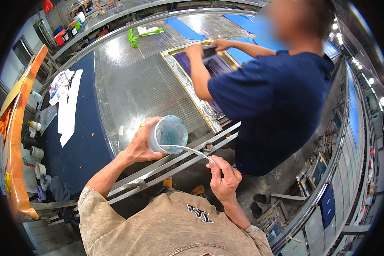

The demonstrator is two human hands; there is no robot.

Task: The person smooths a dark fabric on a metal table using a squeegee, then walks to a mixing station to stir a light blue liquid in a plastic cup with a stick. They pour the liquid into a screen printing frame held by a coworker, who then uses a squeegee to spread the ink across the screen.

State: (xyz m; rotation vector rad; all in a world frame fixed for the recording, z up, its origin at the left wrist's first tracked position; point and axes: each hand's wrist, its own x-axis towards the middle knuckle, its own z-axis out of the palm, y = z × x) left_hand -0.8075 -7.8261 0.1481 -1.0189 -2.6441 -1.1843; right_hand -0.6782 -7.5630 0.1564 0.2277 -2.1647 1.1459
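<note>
My left hand [140, 146] grips a clear plastic cup [168, 134] smeared inside with pale blue paint, tilted on its side over the edge of a long metal table [132, 85]. My right hand [223, 176] holds a thin, flat white stick [187, 150] whose far end reaches into the cup's mouth. Across from me a person in a dark blue shirt [273, 102] leans over a framed printing screen [192, 83] and presses a dark squeegee [210, 51] on it with both hands.
Metal rails [179, 160] run along the table's near edge. White strips and a stained rag [62, 87] lie on a dark blue sheet at left. An orange board with small pots stands far left. Blue sheets and a green cloth [134, 36] lie farther up. Racks of frames line the right.
</note>
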